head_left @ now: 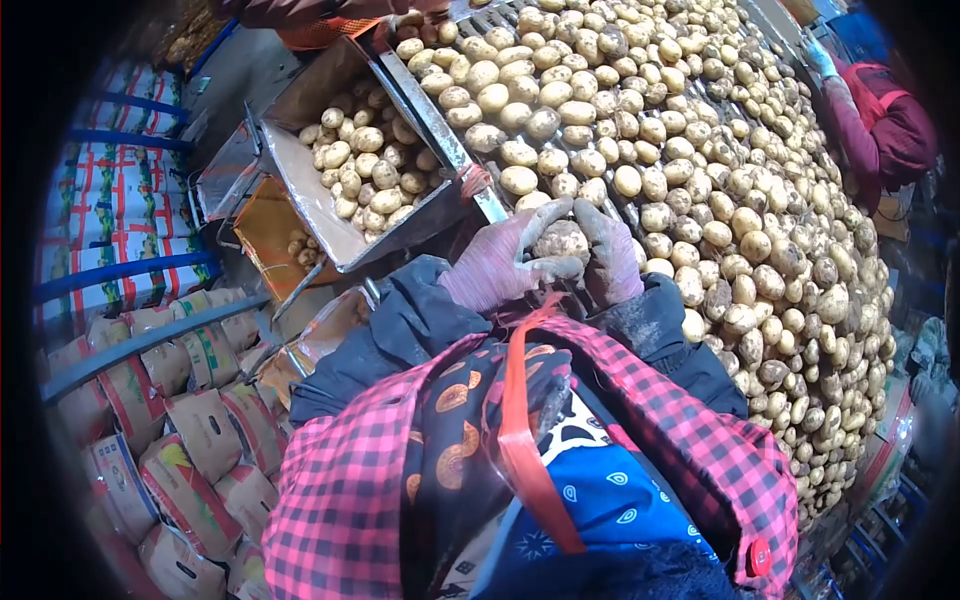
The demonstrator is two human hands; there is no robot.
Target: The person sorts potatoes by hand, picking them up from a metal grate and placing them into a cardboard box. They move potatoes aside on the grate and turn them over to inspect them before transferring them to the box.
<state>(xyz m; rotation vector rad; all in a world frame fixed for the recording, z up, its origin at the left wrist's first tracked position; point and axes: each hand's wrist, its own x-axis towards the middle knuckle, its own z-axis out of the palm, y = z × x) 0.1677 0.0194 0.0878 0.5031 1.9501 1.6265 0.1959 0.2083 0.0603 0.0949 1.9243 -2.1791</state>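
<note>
You had both hands up at the near edge of the potato spread, cupped around one dirt-smeared potato (pixel 562 244). The potato was in front of your chest, just right of the metal rail (pixel 430 118).

Left hand (pixel 500 256): partly closed, fingers curved over the potato's left and upper side, thumb along its lower side. Right hand (pixel 612 256): partly closed, fingers bent against the right side; you had its thumb mostly out of sight, so can't tell where it pressed. Both gloves were soiled grey at the fingers, pinkish-purple toward the wrists.

Loose potatoes (pixel 740 235) lay just beyond your hands and down your right side, some pale, some muddy. A red tie (pixel 473 181) was knotted on the rail, near your left hand. Left of the rail you had an open lined box (pixel 330 232), part filled with potatoes, tilted in view. An orange container (pixel 270 240) sat beside it with a few more.

Further left: printed cartons (pixel 205 430) below, white-and-red cartons (pixel 125 185) above, blue bars (pixel 125 270) across them. Across the spread, upper right, another person (pixel 885 125) in maroon sleeves had a pale-blue-gloved hand (pixel 821 60) at its far edge.
</note>
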